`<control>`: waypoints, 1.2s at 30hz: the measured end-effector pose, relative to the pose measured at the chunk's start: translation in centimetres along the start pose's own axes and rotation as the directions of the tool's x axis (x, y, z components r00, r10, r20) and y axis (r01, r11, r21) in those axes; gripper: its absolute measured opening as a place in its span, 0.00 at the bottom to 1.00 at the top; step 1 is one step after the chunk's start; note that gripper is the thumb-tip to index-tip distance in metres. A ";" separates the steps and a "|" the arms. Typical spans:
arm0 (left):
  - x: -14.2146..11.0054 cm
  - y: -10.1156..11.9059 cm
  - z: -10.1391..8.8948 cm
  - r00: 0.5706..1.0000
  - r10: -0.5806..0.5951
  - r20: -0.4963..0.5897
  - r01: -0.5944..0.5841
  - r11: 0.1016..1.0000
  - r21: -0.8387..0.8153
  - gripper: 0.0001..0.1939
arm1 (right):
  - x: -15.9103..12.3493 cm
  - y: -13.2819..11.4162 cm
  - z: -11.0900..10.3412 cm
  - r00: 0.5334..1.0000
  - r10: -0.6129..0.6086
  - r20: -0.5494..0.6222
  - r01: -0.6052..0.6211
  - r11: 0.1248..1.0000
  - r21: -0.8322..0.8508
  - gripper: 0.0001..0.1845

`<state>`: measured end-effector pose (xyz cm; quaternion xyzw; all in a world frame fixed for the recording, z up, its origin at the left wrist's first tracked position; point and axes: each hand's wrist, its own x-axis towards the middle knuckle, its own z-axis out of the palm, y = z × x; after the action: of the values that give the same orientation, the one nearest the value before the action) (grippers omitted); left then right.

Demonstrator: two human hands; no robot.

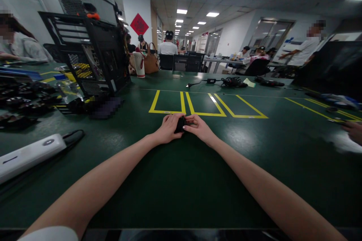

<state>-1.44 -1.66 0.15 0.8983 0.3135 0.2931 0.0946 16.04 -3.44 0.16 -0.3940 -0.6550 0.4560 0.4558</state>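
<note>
A small black block-like object (180, 124), its exact kind not readable, sits between my two hands over the green table (181, 180). My left hand (169, 128) is wrapped round its left side, fingers over the top and thumb below. From the right, my right hand (198, 128) pinches at the object's edge with thumb and fingertips close together. Part of the object is covered by my fingers. Just beyond both hands lie rectangles of yellow tape (207, 114) stuck on the tabletop.
To the left stand an open black computer case (104, 56) and a white power bank-like device (34, 154) with a black strap. A paper cup (138, 65), a brown bag (151, 62) and black cables (233, 82) are farther back. Another person's hand (354, 131) shows at the right edge.
</note>
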 end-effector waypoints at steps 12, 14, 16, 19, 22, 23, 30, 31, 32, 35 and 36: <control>0.0 -0.1 0.0 1.000 0.000 -0.008 0.000 1.000 0.007 0.31 | 0.1 0.0 0.2 0.998 -0.046 -0.050 0.045 0.999 -0.031 0.14; 0.0 0.0 0.0 1.000 -0.001 -0.001 0.001 1.000 0.009 0.31 | 0.1 0.0 0.1 0.998 -0.028 -0.049 0.025 0.998 -0.050 0.15; 0.0 0.1 -0.1 1.000 -0.002 0.009 0.002 1.000 0.008 0.31 | 0.1 0.2 0.0 1.000 -0.011 -0.027 0.010 0.999 -0.051 0.16; 0.0 0.1 -0.2 1.000 -0.006 0.015 0.006 1.000 0.007 0.30 | 0.1 0.4 -0.1 0.999 -0.035 0.010 0.035 0.999 -0.021 0.18; 0.0 0.1 -0.2 1.000 -0.007 0.016 0.007 1.000 0.009 0.30 | 0.0 0.4 -0.2 0.998 -0.047 0.035 0.047 0.999 0.016 0.18; 0.0 0.1 -0.1 1.000 -0.009 0.016 0.009 1.000 0.008 0.30 | 0.0 0.4 -0.1 0.998 -0.046 0.034 0.045 0.999 0.022 0.17; 0.0 0.2 -0.1 1.000 -0.022 0.004 0.022 1.000 0.006 0.31 | 0.3 0.3 0.0 0.999 -0.039 -0.036 0.038 0.999 -0.024 0.16; 0.0 0.1 -0.1 1.000 -0.019 0.005 0.019 1.000 0.006 0.31 | 0.3 0.3 -0.1 0.999 -0.025 -0.028 0.024 0.999 -0.023 0.16; 0.0 0.1 -0.1 1.000 -0.015 0.007 0.015 1.000 0.005 0.31 | 0.3 0.4 -0.1 1.000 -0.015 -0.014 0.015 1.000 -0.016 0.17; 0.0 0.1 0.0 1.000 -0.015 0.000 0.015 1.000 0.006 0.31 | 0.2 0.4 -0.3 0.999 -0.023 0.045 0.022 0.999 0.024 0.20; 0.0 0.1 0.0 1.000 -0.020 -0.006 0.020 1.000 0.008 0.31 | 0.2 0.4 -0.3 0.998 -0.026 0.059 0.024 0.999 0.036 0.21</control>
<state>-1.41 -1.72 0.12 0.8947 0.3238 0.2935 0.0929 16.35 -3.10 -0.17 -0.3639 -0.6652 0.4731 0.4486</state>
